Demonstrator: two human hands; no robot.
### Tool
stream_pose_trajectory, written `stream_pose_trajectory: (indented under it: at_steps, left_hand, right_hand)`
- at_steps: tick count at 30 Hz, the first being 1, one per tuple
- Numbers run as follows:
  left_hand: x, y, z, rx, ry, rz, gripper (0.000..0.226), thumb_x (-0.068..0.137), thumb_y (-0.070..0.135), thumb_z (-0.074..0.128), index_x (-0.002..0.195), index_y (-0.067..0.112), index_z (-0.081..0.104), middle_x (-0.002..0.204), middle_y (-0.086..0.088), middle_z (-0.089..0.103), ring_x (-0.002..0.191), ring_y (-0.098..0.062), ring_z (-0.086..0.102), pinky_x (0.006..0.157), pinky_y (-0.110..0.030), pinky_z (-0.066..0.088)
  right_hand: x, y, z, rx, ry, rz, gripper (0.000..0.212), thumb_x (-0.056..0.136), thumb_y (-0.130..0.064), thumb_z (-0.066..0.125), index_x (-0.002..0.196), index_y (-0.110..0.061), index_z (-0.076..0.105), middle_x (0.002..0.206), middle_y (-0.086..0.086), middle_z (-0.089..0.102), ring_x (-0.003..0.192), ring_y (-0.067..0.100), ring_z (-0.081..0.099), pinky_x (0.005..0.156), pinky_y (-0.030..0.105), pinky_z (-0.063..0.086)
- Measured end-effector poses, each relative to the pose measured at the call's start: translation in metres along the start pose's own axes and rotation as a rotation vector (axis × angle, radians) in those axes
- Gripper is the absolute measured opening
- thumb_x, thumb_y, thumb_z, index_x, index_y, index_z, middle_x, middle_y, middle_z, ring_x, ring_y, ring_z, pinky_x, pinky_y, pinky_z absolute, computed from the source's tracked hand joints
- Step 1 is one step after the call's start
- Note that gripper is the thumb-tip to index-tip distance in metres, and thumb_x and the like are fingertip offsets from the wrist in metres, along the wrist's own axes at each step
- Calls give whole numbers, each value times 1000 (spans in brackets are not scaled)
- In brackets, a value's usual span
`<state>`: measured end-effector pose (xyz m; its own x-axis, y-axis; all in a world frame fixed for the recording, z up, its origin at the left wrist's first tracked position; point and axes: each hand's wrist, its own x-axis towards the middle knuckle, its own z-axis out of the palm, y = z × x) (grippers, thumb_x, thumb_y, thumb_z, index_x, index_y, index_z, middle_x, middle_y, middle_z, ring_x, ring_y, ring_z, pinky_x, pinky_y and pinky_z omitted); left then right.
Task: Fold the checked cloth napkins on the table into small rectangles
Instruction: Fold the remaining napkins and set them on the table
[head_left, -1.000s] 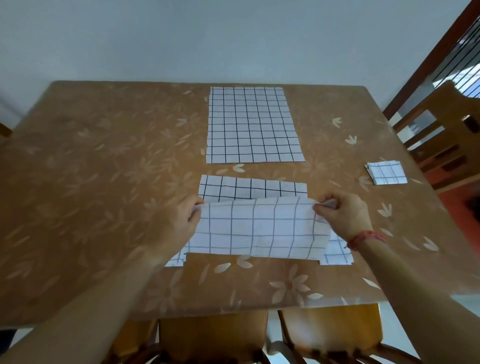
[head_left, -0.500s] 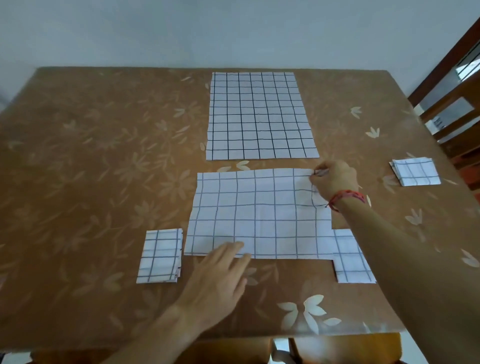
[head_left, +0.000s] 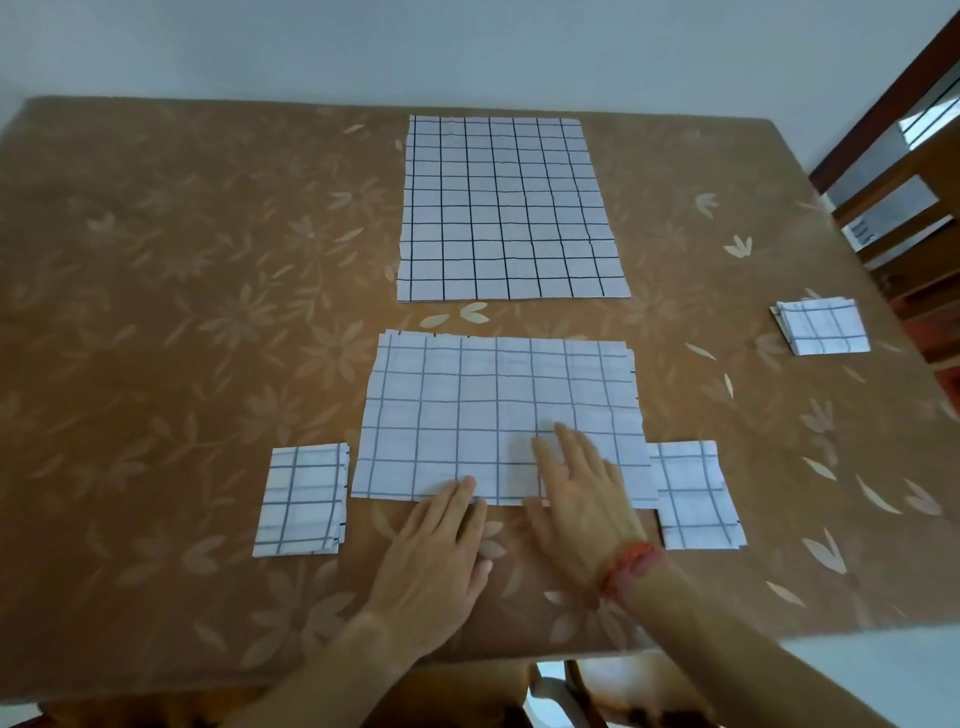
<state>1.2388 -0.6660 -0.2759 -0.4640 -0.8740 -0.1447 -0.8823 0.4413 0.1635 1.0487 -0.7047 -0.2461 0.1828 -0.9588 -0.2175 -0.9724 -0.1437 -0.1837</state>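
Note:
A checked napkin folded in half lies flat in the middle of the table. My left hand lies flat at its near edge, fingertips touching the cloth. My right hand presses flat on its near right part, fingers straight. A larger unfolded checked napkin lies beyond it. Small folded napkin rectangles sit at the near left, the near right and the far right.
The brown flowered tablecloth covers the table. A wooden chair stands past the table's right edge. More chairs show under the near edge.
The napkin's near half was folded over away from me and now lies flat. My right hand let go of the far right corner and came down onto the near part. My left hand barely moved.

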Motion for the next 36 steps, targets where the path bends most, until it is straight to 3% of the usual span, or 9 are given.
stream_pose_trajectory:
  at_steps: [4,8,13,17,20,25,30,33,36]
  left_hand:
    - [2,-2,0,-1,37,17,56,93,38,37,133,5,57,142,-14,51,134,-28,46,108,-44,35]
    - [-1,-5,2,2,-7,-28,57,92,38,37,135,5,55,144,-14,49,135,-27,44,110,-41,29]
    - [-7,-8,1,11,-62,-84,58,91,43,36,132,9,58,142,-13,51,133,-27,47,105,-36,31]
    - [-6,-11,-1,-9,-64,-107,58,93,41,32,132,8,58,142,-14,51,132,-27,48,102,-40,43]
    - [-3,-13,-3,-21,-61,-92,59,99,42,23,133,8,58,143,-13,50,134,-27,46,103,-37,33]
    - [16,-24,-7,-23,-70,-62,59,94,42,30,136,7,53,149,-14,43,141,-27,36,108,-35,23]
    - [50,-38,-15,-108,-24,-40,58,101,37,34,152,10,26,163,-9,7,150,-20,-1,115,-29,1]
    - [64,-42,-19,-65,12,-68,55,97,36,33,144,7,40,158,-13,26,148,-26,16,117,-37,16]
    - [69,-42,-17,-16,12,-109,59,97,39,28,147,8,37,157,-16,28,147,-32,20,118,-42,16]
  right_hand:
    - [-21,-18,34,-53,-23,-114,67,84,-44,52,139,-6,47,148,22,39,136,36,40,103,49,43]
    - [-27,-33,46,-43,-43,-113,60,89,-37,37,136,-2,52,146,20,44,136,32,42,101,49,46]
    - [-30,-37,53,-32,-81,-77,67,90,-49,32,134,-4,55,145,17,46,135,31,43,102,48,45]
    - [-20,-34,52,-35,-70,-101,66,93,-48,29,137,-3,50,147,17,43,137,30,40,105,48,41]
    - [-11,-32,51,-7,-88,-105,70,94,-47,22,144,-2,40,154,18,30,144,31,26,113,49,31]
    - [9,-27,42,54,-99,-121,87,83,-55,-2,153,-6,11,161,11,-4,149,24,-10,122,43,3]
    - [39,-21,33,33,-93,-82,67,99,-43,20,154,-7,6,162,11,-7,149,23,-11,122,37,-2]
    - [53,-19,29,25,-72,-69,66,101,-42,27,154,-9,6,162,11,-7,149,24,-10,121,39,-2]
    - [56,-24,30,-1,-70,-104,73,93,-53,7,154,-14,5,162,12,-6,149,25,-9,121,42,-1]
